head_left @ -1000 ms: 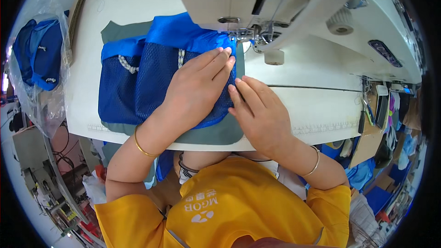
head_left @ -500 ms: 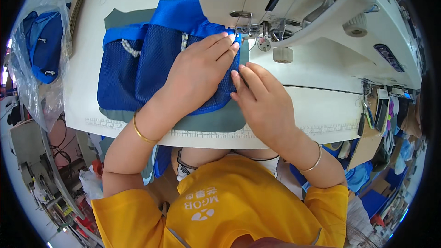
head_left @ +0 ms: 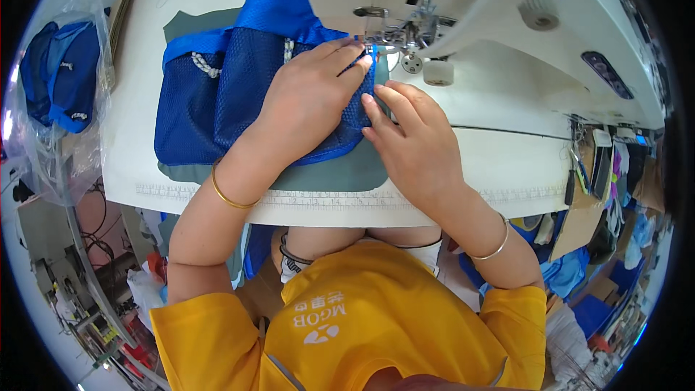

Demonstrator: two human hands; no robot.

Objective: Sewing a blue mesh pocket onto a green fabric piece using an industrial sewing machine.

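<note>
A blue mesh pocket piece (head_left: 184,119) with a solid blue top band lies over a grey-green fabric panel (head_left: 326,177) on the sewing table. Its right edge runs up to the presser foot (head_left: 375,38) of a white sewing machine (head_left: 499,0). My left hand (head_left: 308,90) lies on the mesh, fingers stretched out and fingertips just before the foot. At the right edge of the same piece, my right hand (head_left: 416,130) rests its fingertips on the fabric, thumb and index finger apart. White speckled cords (head_left: 205,65) show at the band.
A measuring scale (head_left: 326,199) runs along the table's front edge. In a clear plastic bag (head_left: 101,101) at the left hangs a finished-looking blue mesh bag (head_left: 61,76). A dark-handled tool (head_left: 570,187) and cardboard (head_left: 575,224) hang by the table's right end.
Table, fabric and machine all sit slightly higher in the view, and the machine has shifted a little left. Both hands keep nearly the same place on the fabric.
</note>
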